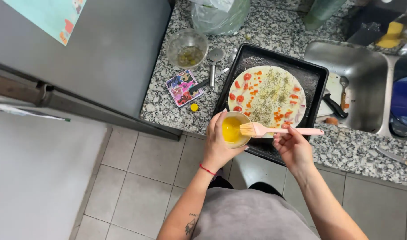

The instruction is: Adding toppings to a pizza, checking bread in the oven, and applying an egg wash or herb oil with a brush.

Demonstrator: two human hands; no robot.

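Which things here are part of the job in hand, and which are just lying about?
In use: left hand holding the small bowl of yellow liquid; right hand holding the pink brush; topped dough round; black tray.

Lying about: glass bowl, pizza cutter, plastic bag, sink.

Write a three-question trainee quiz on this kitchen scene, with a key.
1. True or false: the left hand holds a small bowl of yellow liquid.
2. What does the right hand hold? A) a knife B) a pink pastry brush C) a spoon
3. Fill in: the round topped dough lies on a black ____.

Key: 1 true. 2 B; its bristles sit at the bowl's rim. 3 baking tray, on the granite counter beside the sink.
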